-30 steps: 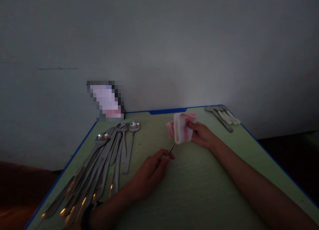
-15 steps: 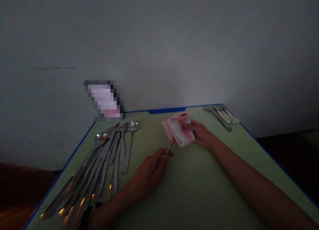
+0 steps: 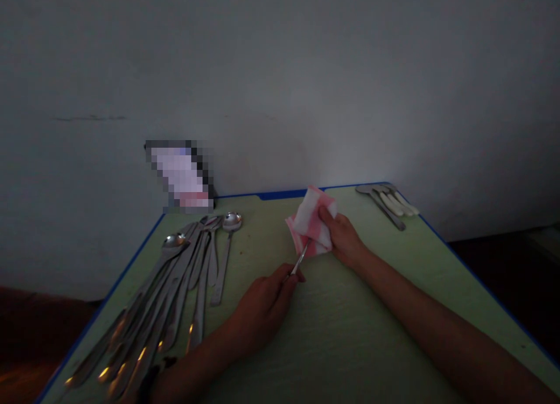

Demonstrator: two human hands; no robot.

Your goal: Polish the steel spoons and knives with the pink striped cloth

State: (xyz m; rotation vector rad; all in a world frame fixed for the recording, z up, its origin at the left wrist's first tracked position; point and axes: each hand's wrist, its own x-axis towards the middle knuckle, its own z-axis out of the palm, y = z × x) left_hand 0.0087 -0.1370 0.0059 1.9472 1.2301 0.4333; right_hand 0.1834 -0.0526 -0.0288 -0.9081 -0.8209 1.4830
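My left hand [image 3: 273,296] is closed round the handle of a metal utensil [image 3: 300,260] near the middle of the table. The utensil's far end is hidden in a folded pink and white cloth [image 3: 311,217]. With the thumb on top, my right hand [image 3: 343,234] grips the cloth from the right, around the utensil's end. Several long-handled metal spoons [image 3: 175,275] lie in a spread pile left of my left hand. One spoon [image 3: 231,220] lies at the right side of that pile.
At the table's back right corner lie several utensils [image 3: 396,202], some with white handles. A blurred-out phone-like object [image 3: 181,176] leans on the wall at the back left. The green table [image 3: 350,334] has a blue edge.
My right hand has turned the cloth, and its upper part now folds over toward the left. The utensil in my left hand has shifted only slightly.
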